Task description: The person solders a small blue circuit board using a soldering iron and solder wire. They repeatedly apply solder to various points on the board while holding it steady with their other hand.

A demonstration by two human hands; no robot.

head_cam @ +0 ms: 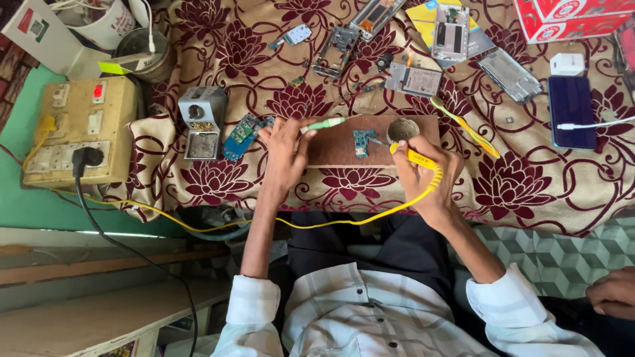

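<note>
My left hand (284,155) holds a green-handled tool (324,124) at the left end of a brown wooden block (334,149). On the block lies a small blue circuit board (362,141). My right hand (426,175) grips a yellow soldering iron (413,157), its tip pointing left at the board. A round tin of paste (403,129) sits on the block just above the iron. The iron's yellow cord (344,221) runs down across my lap to the left.
A maroon flowered cloth (542,185) covers the work surface, strewn with several phone frames and boards. A soldering iron stand (202,122), a switch box (83,129) with plugs, a dark phone (571,111) on a cable, and another person's hand (612,294) at the right.
</note>
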